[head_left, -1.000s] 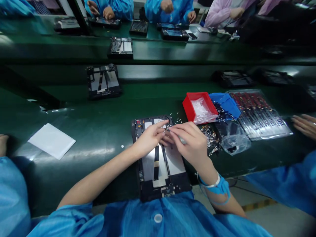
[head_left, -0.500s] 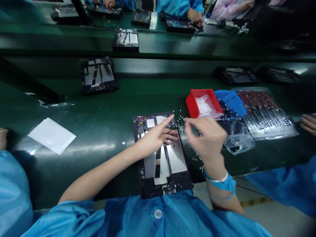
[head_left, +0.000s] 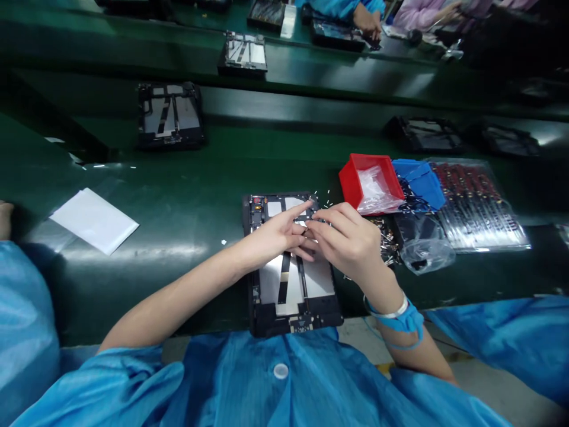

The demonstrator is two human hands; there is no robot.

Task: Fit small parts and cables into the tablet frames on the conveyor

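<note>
Right hand [head_left: 347, 237]: swung back from beside the parts pile [head_left: 390, 240] to the left fingers; fingertips drawn together, whether pinching anything I cannot tell.
Left hand [head_left: 280, 234]: fingers loosely spread, forefinger outstretched.
Opened device [head_left: 293, 290]: directly beneath both hands, long axis running bodyward; left nearer its midline.
Red bin [head_left: 352, 182]: beyond, rightward.

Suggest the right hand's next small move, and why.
Perhaps ease the right hand slightly down toward the opened device: its fingers are drawn together over the device's far end, close to the left hand, though anything pinched is too small to identify.
</note>
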